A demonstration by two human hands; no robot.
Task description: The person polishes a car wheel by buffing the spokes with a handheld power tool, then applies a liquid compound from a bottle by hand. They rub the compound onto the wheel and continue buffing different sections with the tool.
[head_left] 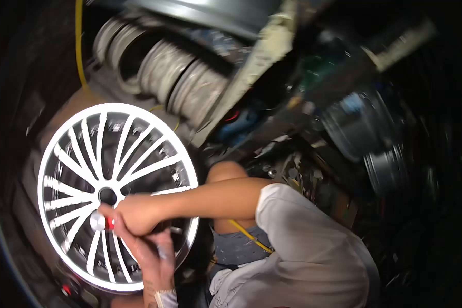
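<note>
A large wheel rim with bright white spokes stands facing me at the left. My right hand reaches in from the right, its fingers wrapped round a tool with a silver round head and a red band. The tool's head is over the spokes, just below the centre hole. My left hand comes up from below, closed round the same tool under my right hand. Most of the tool's body is hidden by the hands, and motion blurs the fingers.
Several dusty rims lie in a row behind the wheel. Darker rims are at the right. A pale worn beam slants between them. One yellow hose hangs at the upper left; another yellow line crosses my lap.
</note>
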